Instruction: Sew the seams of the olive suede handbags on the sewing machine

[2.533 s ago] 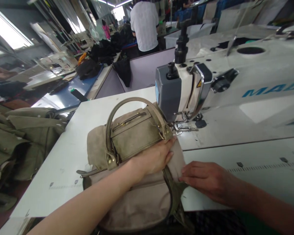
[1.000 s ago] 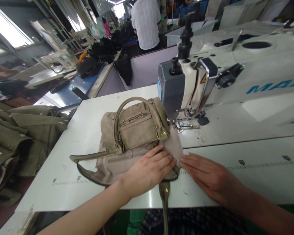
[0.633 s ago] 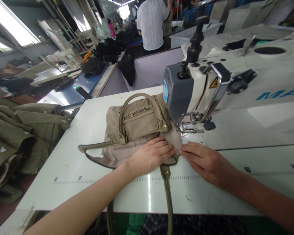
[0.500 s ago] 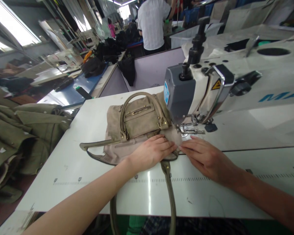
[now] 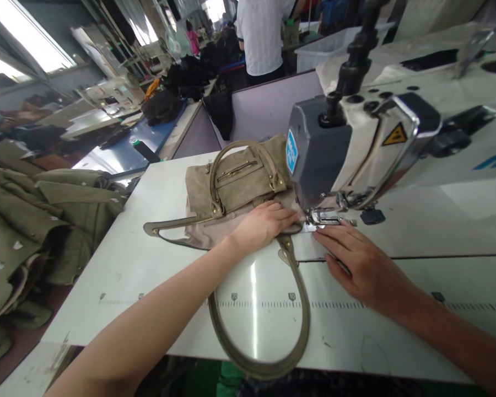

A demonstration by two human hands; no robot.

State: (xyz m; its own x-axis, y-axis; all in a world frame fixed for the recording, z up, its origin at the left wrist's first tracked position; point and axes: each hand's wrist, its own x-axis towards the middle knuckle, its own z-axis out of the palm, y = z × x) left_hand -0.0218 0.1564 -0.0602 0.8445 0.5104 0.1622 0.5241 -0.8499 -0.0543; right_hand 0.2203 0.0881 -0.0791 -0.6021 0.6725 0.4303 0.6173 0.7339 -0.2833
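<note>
An olive-green handbag (image 5: 246,190) with a front zip pocket lies on the sewing machine table, its pale lining (image 5: 209,234) exposed and its open zipper end (image 5: 171,226) stretching left. My left hand (image 5: 268,221) rests palm down on the lining, fingers laid out flat. The bag's edge reaches the presser foot (image 5: 324,219) of the sewing machine (image 5: 322,149). Beside the foot is my right hand (image 5: 355,256), its fingers extended and fingertips on the plate; whether they touch the bag is unclear. One bag handle (image 5: 303,309) loops toward me over the table's front edge.
More olive bags (image 5: 62,220) are piled to the left. A black thread spool (image 5: 145,150) stands past the table's far left corner. Behind a lilac partition (image 5: 264,110) a person in a white shirt (image 5: 259,38) stands near a white bin (image 5: 326,49).
The bag has shifted away from me, its edge now at the presser foot, and both hands have moved with it. The near handle has been drawn farther onto the table.
</note>
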